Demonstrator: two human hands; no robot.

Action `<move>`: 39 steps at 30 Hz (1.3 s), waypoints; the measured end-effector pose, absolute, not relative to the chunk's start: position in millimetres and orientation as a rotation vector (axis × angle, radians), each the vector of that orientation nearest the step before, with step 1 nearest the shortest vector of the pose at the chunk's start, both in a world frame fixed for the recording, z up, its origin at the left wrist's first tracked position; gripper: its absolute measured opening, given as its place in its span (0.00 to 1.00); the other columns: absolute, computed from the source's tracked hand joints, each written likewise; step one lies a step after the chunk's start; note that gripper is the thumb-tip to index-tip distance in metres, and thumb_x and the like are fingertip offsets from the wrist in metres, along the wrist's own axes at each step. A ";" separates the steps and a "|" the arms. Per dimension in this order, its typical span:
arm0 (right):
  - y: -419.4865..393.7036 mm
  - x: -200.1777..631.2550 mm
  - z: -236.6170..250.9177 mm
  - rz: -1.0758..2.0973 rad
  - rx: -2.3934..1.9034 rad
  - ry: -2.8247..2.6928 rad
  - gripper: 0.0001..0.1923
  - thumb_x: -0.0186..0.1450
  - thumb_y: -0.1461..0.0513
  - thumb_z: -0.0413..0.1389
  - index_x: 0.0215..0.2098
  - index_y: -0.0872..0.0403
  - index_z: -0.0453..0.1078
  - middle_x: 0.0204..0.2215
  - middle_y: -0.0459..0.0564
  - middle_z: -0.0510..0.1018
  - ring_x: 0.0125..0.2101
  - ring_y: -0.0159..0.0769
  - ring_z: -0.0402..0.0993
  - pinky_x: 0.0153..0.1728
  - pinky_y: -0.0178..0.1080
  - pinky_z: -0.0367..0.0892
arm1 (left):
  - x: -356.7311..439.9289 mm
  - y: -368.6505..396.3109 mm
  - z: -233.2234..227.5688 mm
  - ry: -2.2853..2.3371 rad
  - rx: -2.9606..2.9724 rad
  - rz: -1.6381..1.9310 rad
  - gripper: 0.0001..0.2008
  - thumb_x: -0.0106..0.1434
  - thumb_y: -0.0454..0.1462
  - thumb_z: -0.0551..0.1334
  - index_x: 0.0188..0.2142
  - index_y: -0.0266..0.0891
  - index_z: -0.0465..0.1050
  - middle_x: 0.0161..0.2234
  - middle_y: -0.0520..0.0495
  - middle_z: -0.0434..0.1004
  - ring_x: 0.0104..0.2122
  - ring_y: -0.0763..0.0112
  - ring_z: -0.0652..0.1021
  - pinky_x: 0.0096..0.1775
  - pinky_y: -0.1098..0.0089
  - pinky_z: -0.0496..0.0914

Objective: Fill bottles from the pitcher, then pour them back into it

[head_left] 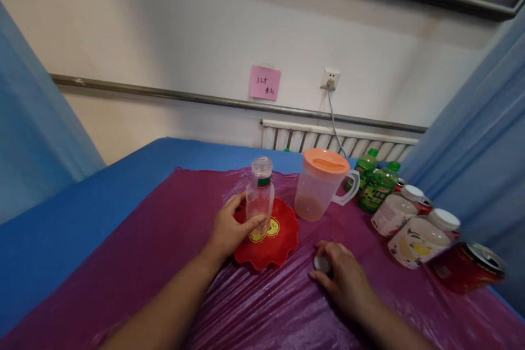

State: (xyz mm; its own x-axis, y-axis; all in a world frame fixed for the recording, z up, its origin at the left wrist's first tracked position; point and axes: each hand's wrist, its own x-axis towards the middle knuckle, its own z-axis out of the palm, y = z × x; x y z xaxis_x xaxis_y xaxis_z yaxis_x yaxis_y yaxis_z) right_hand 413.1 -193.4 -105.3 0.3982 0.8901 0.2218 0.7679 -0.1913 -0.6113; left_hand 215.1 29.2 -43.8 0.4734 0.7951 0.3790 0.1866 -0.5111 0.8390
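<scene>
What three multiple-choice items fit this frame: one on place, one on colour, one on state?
1. Where does the clear bottle stand?
A. on the red plate
B. inside the pitcher
C. on the blue sheet

2. What colour is the lid of the pitcher?
A. green
B. orange
C. white

3. The bottle's mouth is:
A. capped
B. corked
C. open

Key:
1 A, its base sits on the plate, left hand around it.
2 B, the lid is orange.
3 C, no cap on the neck; the right hand rests on a small cap.
</scene>
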 end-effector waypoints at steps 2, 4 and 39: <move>-197.1 413.2 -105.6 0.224 -1.958 -1.423 0.12 0.59 0.59 0.64 0.41 0.50 0.71 0.49 0.55 0.78 0.50 0.49 0.74 0.50 0.50 0.68 | 215.0 29.5 -43.8 0.825 1.950 1.023 0.31 0.52 0.50 0.71 0.52 0.38 0.73 0.49 0.41 0.80 0.48 0.53 0.80 0.52 0.54 0.73; -196.6 418.1 -103.0 0.139 -1.894 -1.334 0.16 0.61 0.56 0.63 0.46 0.51 0.71 0.53 0.57 0.75 0.55 0.50 0.71 0.54 0.52 0.66 | 214.3 30.1 -44.0 0.838 1.965 1.029 0.30 0.53 0.49 0.71 0.52 0.38 0.73 0.49 0.41 0.80 0.48 0.53 0.80 0.52 0.53 0.73; -95.6 506.9 159.9 -0.152 -1.538 -1.281 0.25 0.54 0.43 0.66 0.20 0.52 0.66 0.14 0.39 0.59 0.19 0.28 0.52 0.20 0.34 0.48 | 203.0 34.4 -51.5 0.960 2.258 0.807 0.35 0.51 0.52 0.72 0.58 0.49 0.72 0.53 0.46 0.80 0.50 0.51 0.78 0.55 0.53 0.65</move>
